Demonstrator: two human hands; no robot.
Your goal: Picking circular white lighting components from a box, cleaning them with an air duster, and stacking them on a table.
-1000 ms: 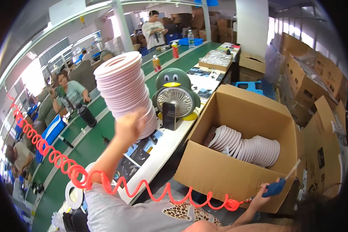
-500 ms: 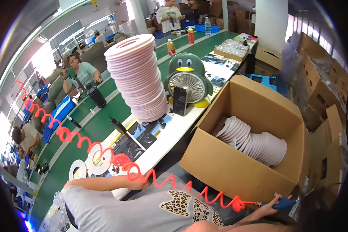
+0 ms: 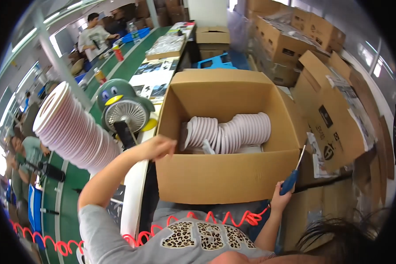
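Note:
My left hand [image 3: 159, 148] hangs over the near left edge of the cardboard box [image 3: 229, 178], its fingers loosely bent and holding nothing that I can see. In my right hand [image 3: 280, 199], at the box's near right corner, is a blue air blow gun [image 3: 289, 182] whose thin metal nozzle points up. A red coiled hose [image 3: 231, 218] runs to it across my lap. Inside the open box lie several white rings [image 3: 251, 131], pressed together in curved rows on their edges.
A tall leaning stack of white rings [image 3: 77, 127] stands on the left, beside a green penguin-shaped fan [image 3: 125, 105] and a phone [image 3: 125, 134]. Beyond runs a green conveyor [image 3: 132, 53], with other people at work. More cartons [image 3: 290, 48] fill the right side.
My view has swung right toward the box. The left hand has risen from my lap to the box's edge. The blow gun, still in my right hand, now points upward.

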